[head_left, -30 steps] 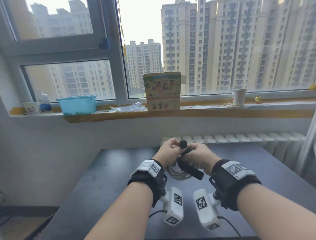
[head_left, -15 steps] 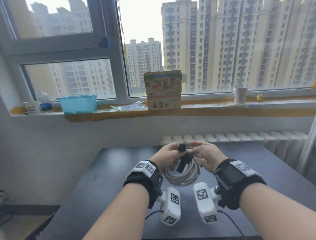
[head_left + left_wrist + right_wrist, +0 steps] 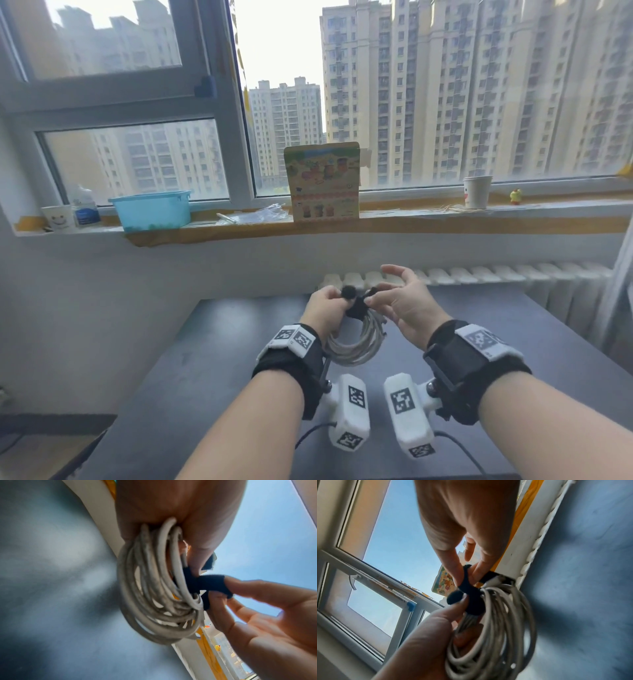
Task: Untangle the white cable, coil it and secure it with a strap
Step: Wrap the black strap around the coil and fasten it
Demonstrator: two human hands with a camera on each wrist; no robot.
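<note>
The white cable [image 3: 356, 346] hangs as a round coil above the dark table [image 3: 219, 359], held up between both hands. My left hand [image 3: 327, 308] grips the top of the coil [image 3: 154, 588], with its thumb on the round end of the black strap [image 3: 471, 595]. The strap [image 3: 356, 306] wraps around the bundle of loops. My right hand [image 3: 394, 301] pinches the strap's free end [image 3: 212, 584] between thumb and forefinger, while its other fingers stay spread. The cable's plug end [image 3: 498, 580] pokes out beside the strap.
The windowsill behind holds a blue tub [image 3: 150, 210], a colourful box [image 3: 322, 181], paper cups [image 3: 476, 192] and a small yellow toy [image 3: 514, 196]. A white radiator [image 3: 479, 274] runs along the table's far edge. Bare table surface lies left and right of my hands.
The coil has come into fuller view, hanging lower between my hands. The strap's loose tail, which dangled before, is now drawn up around the bundle. My right hand's fingers have spread.
</note>
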